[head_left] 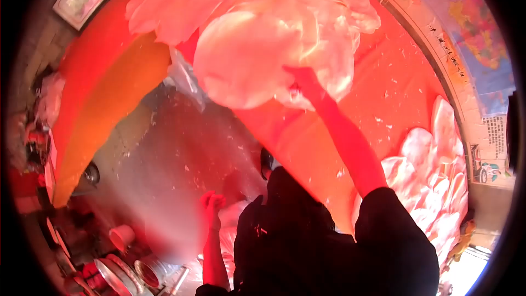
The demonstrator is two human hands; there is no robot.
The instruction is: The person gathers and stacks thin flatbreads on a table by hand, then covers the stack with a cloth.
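Observation:
Large, thin, pale round sheets, like flatbreads, overlap in a wide pile (246,0) on a red-covered surface (394,93). Over the right part of a big round sheet (235,60) at the pile's near side lies my right hand (304,83). Its index finger points left and its thumb is apart, with no separate thing visible between them. My left hand (212,203) hangs low over the floor, away from the sheets. Its fingers are curled in, and nothing shows in them. Strong red light washes out the sheets' edges.
More pale sheets (427,186) are heaped at the right. An orange-brown edge (115,104) of the covering curves along the left. Pans (118,277) and a pale bucket (121,237) stand at the lower left. Posters (476,49) line the right wall.

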